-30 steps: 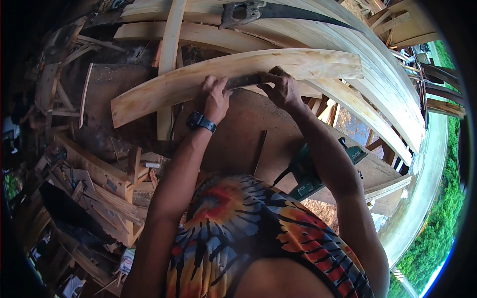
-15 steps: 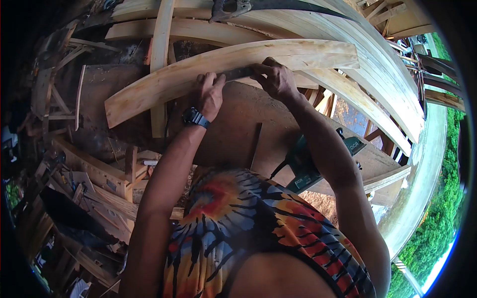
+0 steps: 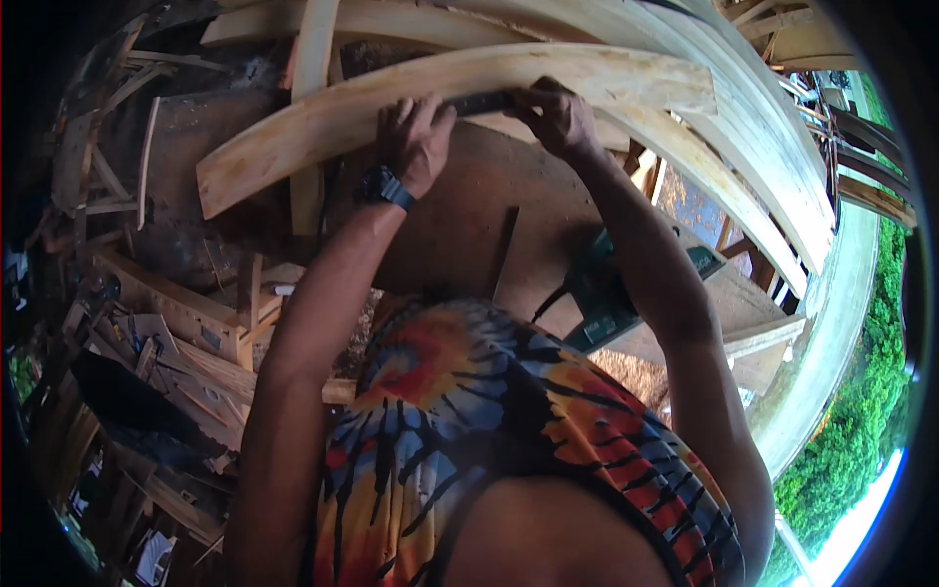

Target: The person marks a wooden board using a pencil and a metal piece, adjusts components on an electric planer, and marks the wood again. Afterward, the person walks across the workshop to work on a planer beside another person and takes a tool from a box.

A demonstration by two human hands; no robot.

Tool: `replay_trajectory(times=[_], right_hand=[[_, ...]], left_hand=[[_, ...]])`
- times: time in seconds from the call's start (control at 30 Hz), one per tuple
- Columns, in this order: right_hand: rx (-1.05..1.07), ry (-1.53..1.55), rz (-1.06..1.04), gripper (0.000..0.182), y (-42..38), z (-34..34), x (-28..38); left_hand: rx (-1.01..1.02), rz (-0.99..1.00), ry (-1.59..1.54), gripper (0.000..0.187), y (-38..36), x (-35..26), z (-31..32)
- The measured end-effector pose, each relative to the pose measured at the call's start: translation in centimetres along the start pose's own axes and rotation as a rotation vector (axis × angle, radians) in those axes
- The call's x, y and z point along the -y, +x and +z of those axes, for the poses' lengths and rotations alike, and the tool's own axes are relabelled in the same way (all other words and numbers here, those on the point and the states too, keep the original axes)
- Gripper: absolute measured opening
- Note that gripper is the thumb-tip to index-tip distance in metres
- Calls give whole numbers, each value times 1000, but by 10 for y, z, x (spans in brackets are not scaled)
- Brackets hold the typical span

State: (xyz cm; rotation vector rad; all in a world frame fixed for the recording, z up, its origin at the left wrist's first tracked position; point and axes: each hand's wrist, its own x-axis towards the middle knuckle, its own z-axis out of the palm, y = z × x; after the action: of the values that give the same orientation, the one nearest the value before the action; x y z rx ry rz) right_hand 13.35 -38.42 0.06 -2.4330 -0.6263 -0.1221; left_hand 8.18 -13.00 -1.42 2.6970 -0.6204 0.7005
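Note:
A dark, narrow bar-like piece (image 3: 477, 103) spans the gap between my two hands, along the near edge of a curved pale wooden board (image 3: 293, 127). My left hand (image 3: 416, 142), below a dark wristwatch (image 3: 386, 188), has its fingers closed round the left end of the dark piece. At the other end, my right hand (image 3: 559, 117) pinches it with the fingers bent. The curved board lies across other timber, its left end lower in the view. Parts of the dark piece are hidden by my fingers.
A green power tool (image 3: 602, 298) lies on the brown panel (image 3: 450, 225) under my right forearm. Long curved planks (image 3: 753, 166) are stacked at the upper right. Scrap wood and a wooden frame (image 3: 176, 303) stand at the left. Green plants show at the far right.
Both hands and the dark piece have shifted upward in the view. The curved board and its surroundings also sit higher. Both hands keep their hold.

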Motion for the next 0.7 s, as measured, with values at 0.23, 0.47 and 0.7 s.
replay_trajectory(times=[0.23,0.47,0.7], right_hand=[[14,-53,47,24,0,-2,7],[-3,14,26,36,5,-3,1],[182,-160,117,35,-22,-24,-1]], left_hand=[[-35,15,-20,21,-2,4,0],[-23,-54,-68,24,1,-9,-7],[40,-132,-374,21,-14,-49,14]])
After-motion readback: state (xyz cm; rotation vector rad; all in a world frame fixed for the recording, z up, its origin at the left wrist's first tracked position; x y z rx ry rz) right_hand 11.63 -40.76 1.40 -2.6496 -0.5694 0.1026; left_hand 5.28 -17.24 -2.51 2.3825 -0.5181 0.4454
